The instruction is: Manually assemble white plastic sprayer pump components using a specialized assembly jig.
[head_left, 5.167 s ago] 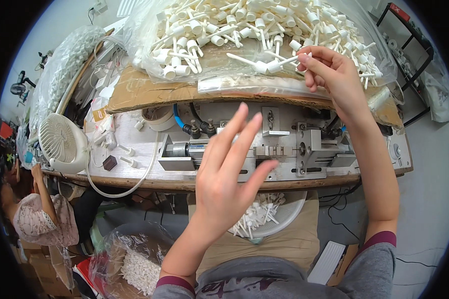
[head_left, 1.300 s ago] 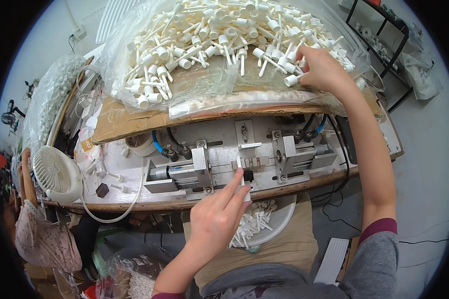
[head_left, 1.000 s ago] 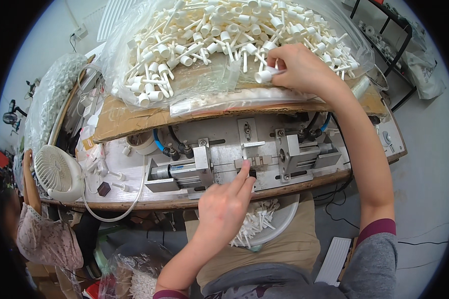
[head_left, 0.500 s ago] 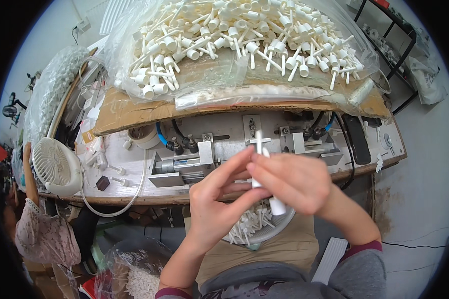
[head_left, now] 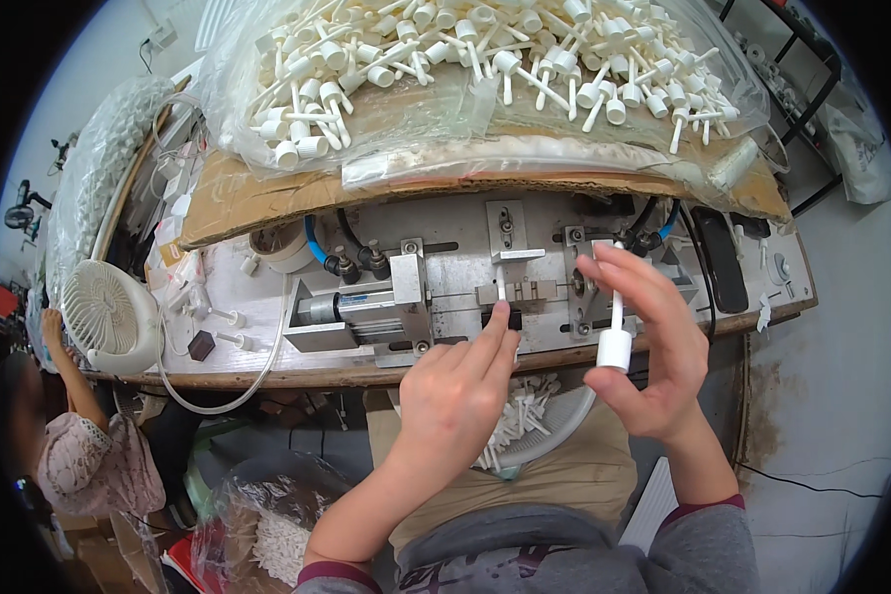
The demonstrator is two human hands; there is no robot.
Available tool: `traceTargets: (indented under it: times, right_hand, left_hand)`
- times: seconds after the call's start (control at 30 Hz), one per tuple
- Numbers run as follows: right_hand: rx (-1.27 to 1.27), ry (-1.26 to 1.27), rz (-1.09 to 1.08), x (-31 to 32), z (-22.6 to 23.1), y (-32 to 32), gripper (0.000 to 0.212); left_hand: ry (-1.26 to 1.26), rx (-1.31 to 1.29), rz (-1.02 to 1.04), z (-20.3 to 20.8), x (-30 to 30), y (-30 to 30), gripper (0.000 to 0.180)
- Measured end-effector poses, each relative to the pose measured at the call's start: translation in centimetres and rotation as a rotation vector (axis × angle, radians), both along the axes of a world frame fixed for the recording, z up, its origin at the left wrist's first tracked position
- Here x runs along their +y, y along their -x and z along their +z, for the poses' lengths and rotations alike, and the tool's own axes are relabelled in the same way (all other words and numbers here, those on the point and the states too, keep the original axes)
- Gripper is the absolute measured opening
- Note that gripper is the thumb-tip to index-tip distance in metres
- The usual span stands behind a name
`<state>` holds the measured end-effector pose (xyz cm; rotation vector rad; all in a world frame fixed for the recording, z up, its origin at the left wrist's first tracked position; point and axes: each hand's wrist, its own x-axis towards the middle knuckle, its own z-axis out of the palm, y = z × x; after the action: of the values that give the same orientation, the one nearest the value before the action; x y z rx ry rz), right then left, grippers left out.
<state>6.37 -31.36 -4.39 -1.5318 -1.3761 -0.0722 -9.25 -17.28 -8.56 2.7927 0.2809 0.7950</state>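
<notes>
My left hand point(head_left: 460, 396) reaches to the small metal fixture point(head_left: 540, 290) at the middle of the bench. Its index fingertip is on a slim white plastic rod point(head_left: 501, 282) at the fixture; the thumb is hidden and the other fingers are curled in. My right hand point(head_left: 658, 346), raised to the right, holds a white cap with a long stem point(head_left: 615, 348) between thumb and fingers, cap downward. Below the hands, a pale round basket point(head_left: 564, 424) of small white plastic pieces point(head_left: 525, 411) rests at my lap.
Air cylinders in metal brackets flank the fixture, one at left point(head_left: 366, 312). Behind them, a cardboard sheet point(head_left: 267, 203) bears a heap of white stemmed caps point(head_left: 445, 40). A white fan point(head_left: 109, 317), a hose loop and a black phone point(head_left: 715, 262) lie around. Another person's arm point(head_left: 77, 381) shows far left.
My hands have moved apart. The left went from the white parts held together to the rod at the fixture; the right moved rightward with the stemmed cap. The view has shifted slightly.
</notes>
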Motion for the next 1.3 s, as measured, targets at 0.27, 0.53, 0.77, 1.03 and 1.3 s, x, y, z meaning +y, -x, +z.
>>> traceTargets:
  times: [0.27,0.53,0.77,1.03,1.3]
  right_hand:
    - [-0.128,0.133,-0.054,-0.6,0.0,0.9,0.042]
    - [-0.308,0.215,-0.138,-0.5,-2.3,2.5,0.031]
    - [-0.630,0.375,-0.111,2.8,-2.9,3.9,0.020]
    - [-0.624,0.448,-0.087,3.5,-2.5,3.4,0.022]
    - [-0.435,0.216,-0.180,3.8,2.2,-1.9,0.029]
  left_hand:
    - [-0.059,0.152,-0.028,1.2,0.9,-0.8,0.030]
    - [0.282,-0.194,-0.212,7.1,6.0,-4.8,0.017]
    - [-0.229,-0.341,-0.133,8.5,11.4,-15.2,0.018]
    - [-0.436,-0.035,0.019,8.5,12.4,-16.8,0.018]
    - [0.267,-0.326,-0.023,10.7,9.1,-8.8,0.015]
